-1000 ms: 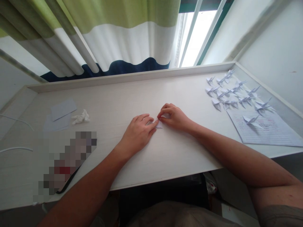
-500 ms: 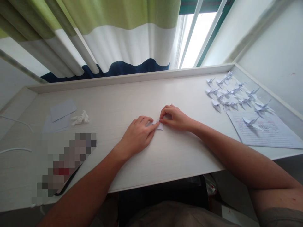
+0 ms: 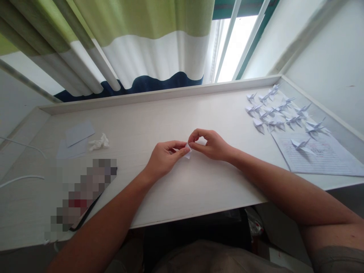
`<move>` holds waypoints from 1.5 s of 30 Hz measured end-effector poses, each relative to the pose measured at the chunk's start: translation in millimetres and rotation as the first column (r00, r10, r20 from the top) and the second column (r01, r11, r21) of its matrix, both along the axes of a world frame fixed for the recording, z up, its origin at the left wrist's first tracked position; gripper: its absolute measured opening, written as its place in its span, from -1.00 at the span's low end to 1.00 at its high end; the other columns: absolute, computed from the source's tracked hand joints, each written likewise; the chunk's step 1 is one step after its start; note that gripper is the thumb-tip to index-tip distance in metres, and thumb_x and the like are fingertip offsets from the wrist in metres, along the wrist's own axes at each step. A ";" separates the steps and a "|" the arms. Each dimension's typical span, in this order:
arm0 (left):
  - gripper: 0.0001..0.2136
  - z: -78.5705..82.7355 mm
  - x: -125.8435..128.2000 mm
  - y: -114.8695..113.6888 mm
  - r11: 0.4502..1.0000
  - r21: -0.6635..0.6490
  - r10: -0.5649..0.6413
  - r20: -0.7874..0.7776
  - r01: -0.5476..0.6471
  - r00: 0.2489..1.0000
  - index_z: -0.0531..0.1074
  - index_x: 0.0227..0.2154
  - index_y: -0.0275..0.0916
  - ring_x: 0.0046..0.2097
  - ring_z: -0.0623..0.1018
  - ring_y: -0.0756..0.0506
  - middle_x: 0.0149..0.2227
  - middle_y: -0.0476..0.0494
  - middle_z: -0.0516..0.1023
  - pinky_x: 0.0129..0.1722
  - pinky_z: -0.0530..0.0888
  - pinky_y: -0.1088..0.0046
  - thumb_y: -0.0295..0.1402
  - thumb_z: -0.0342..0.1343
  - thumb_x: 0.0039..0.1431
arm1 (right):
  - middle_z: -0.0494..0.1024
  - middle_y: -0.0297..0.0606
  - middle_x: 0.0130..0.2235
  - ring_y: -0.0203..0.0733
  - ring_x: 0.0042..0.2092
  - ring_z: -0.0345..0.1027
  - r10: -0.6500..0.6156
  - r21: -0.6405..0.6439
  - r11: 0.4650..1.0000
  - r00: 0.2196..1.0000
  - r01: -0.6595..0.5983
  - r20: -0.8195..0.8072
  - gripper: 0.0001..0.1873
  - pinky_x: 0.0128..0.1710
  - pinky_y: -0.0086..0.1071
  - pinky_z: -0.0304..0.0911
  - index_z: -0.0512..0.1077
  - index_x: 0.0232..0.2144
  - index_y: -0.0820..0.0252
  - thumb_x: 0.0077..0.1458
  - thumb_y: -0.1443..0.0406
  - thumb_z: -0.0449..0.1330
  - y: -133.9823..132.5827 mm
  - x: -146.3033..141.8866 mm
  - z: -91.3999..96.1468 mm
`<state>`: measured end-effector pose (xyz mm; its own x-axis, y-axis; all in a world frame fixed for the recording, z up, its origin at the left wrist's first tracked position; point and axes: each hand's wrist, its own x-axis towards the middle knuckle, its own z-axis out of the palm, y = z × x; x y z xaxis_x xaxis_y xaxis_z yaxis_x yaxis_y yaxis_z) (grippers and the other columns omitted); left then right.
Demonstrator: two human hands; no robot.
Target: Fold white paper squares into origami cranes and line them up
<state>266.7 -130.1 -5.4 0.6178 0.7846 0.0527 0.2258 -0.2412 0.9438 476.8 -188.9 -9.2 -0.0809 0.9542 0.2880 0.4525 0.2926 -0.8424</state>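
Pinch grip, narrow: left hand (image 3: 166, 158) holds the small folded paper (image 3: 188, 154) between thumb and fingers over mid-desk (image 3: 170, 197), right hand (image 3: 212, 145) with fingertips closed at its upper corner, presumably one steadying while the other shapes; whether the lower edge touches the desk, cannot tell. Paper appears thin, crisp, sharp-angled. White cranes (image 3: 296, 119), pointed and winged, stand grouped right, one on lined sheets (image 3: 327, 163), probably clear of the elbows; crumpled tissue (image 3: 99, 141) lies left, soft and irregular.
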 end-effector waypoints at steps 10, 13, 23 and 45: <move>-0.83 1.6 -2.3 -2.1 0.997 0.071 -0.033 -0.028 0.035 0.999 0.74 -0.23 -0.15 -0.18 0.70 -0.15 -0.22 -0.09 0.78 -0.16 0.59 0.36 -0.21 0.31 0.26 | 0.65 -0.27 -0.32 -0.20 -0.27 0.49 -0.016 -0.050 0.999 0.988 0.008 -0.156 -0.89 -0.19 -0.26 0.44 0.50 -0.34 0.16 0.16 0.24 0.33 0.1 -3.1 -6.5; -0.81 1.8 -2.0 -1.7 0.998 0.052 -0.043 -0.027 0.044 0.999 0.72 -0.25 -0.17 -0.18 0.69 -0.15 -0.25 -0.10 0.76 -0.21 0.57 0.39 -0.20 0.29 0.29 | 0.66 -0.24 -0.29 -0.19 -0.25 0.51 0.020 -0.068 0.997 0.984 -0.032 -0.175 -0.84 -0.17 -0.25 0.45 0.55 -0.28 0.18 0.22 0.19 0.31 -0.6 -4.0 -5.0; -0.75 -1.8 -2.0 -3.6 0.999 0.024 -0.025 0.021 0.025 0.999 0.37 -0.22 -0.15 -0.33 0.60 -0.05 -0.38 -0.02 0.67 -0.24 0.46 0.41 -0.19 0.32 0.26 | 0.73 -0.23 -0.28 -0.17 -0.24 0.56 0.055 -0.071 0.995 0.985 -0.067 -0.163 -0.75 -0.16 -0.27 0.43 0.65 -0.28 0.17 0.26 0.11 0.33 -0.8 -5.6 -2.3; -0.63 5.0 -3.6 0.0 0.974 -0.108 -0.208 -0.086 0.198 0.974 0.62 -0.27 -0.28 -0.44 0.44 -0.02 -0.38 -0.14 0.68 -0.43 0.32 0.46 -0.04 0.14 0.36 | 0.65 -0.28 -0.39 -0.28 -0.36 0.40 0.004 -0.035 0.999 0.999 -0.006 -0.049 -0.73 -0.33 -0.37 0.22 0.57 -0.37 0.23 0.30 0.19 0.22 -5.7 -10.4 2.0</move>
